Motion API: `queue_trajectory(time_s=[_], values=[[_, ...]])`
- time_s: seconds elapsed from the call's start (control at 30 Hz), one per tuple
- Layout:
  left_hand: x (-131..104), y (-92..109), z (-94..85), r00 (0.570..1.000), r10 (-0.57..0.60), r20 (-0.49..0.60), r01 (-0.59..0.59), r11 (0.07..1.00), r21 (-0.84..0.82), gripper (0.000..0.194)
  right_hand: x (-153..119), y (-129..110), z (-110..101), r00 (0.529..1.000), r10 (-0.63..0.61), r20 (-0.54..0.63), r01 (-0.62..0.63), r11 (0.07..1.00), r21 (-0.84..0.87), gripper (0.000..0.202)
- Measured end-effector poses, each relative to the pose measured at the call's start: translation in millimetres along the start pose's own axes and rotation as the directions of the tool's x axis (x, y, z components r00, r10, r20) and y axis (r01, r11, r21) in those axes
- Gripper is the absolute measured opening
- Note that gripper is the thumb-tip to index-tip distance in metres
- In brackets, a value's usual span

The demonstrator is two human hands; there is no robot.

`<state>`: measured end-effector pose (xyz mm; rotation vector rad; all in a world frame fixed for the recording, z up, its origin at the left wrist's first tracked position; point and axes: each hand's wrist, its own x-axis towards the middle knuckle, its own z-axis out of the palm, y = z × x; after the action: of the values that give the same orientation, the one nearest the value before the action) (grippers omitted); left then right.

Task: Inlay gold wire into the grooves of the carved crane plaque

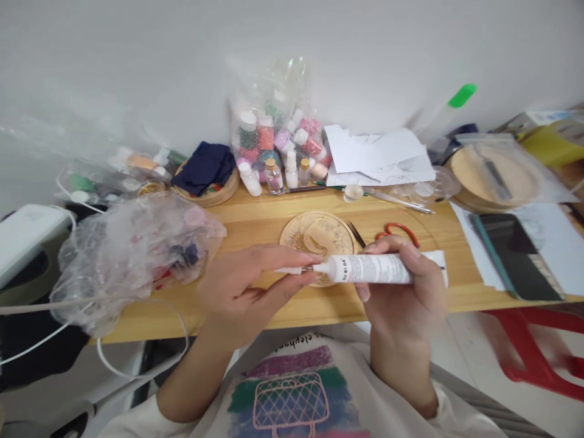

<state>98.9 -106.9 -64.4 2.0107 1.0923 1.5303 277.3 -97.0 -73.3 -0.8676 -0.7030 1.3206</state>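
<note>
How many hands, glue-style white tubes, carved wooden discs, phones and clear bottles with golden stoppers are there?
Hands: left hand and right hand, 2
White tube: 1
Carved wooden disc: 1
Phone: 1
Clear bottles with golden stoppers: 2
Total: 7

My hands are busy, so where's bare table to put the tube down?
For the tube, bare wood shows between the plastic bag and carved board, and between the red scissors and the paper under the phone. It's crowded by the wall: bottles, papers.
</note>
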Motion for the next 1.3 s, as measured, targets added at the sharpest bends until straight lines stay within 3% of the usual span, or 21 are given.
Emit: queue_trajectory(time_s=[0.37, 0.53, 0.73, 0.9, 1.03, 1.2, 1.3], values=[[-1, -4, -0.2, 1.0, -0.004, 0.01, 0.003, 1.0, 0.014, 0.033, 2, 2, -1, 1.0, 0.0, 0.01, 0.0, 0.999, -0.046, 0.024], [6, -11, -4.7, 0.986, -0.026, 0.163, 0.012, 0.996, 0.086, 0.028, 6, 10, -1, 0.999, 0.038, -0.008, -0.038, 0.998, -0.042, 0.023], [13, -25, -10.6, 0.951, 0.05, 0.305, -0.15, 0.938, 0.314, 0.031, 17, 26, -4, 0.985, 0.173, -0.005, -0.172, 0.975, -0.141, 0.034], [13, -37, -2.0, 0.919, 0.104, 0.38, -0.253, 0.894, 0.369, 0.027, 20, 40, -5, 0.968, 0.213, 0.135, -0.177, 0.955, -0.239, 0.042], [18, -54, -4.8, 0.882, 0.042, 0.469, -0.245, 0.891, 0.382, 0.025, 20, 48, -5, 0.947, 0.222, 0.231, -0.162, 0.954, -0.251, 0.036], [31, -92, -29.6, 0.93, -0.027, 0.366, -0.178, 0.839, 0.514, 0.02, 26, 53, -19, 0.94, 0.283, 0.191, -0.202, 0.912, -0.357, 0.039], [35, -114, -35.4, 0.94, -0.135, 0.312, -0.128, 0.71, 0.693, 0.017, 29, 49, -33, 0.967, 0.211, 0.141, -0.122, 0.874, -0.47, 0.033]])
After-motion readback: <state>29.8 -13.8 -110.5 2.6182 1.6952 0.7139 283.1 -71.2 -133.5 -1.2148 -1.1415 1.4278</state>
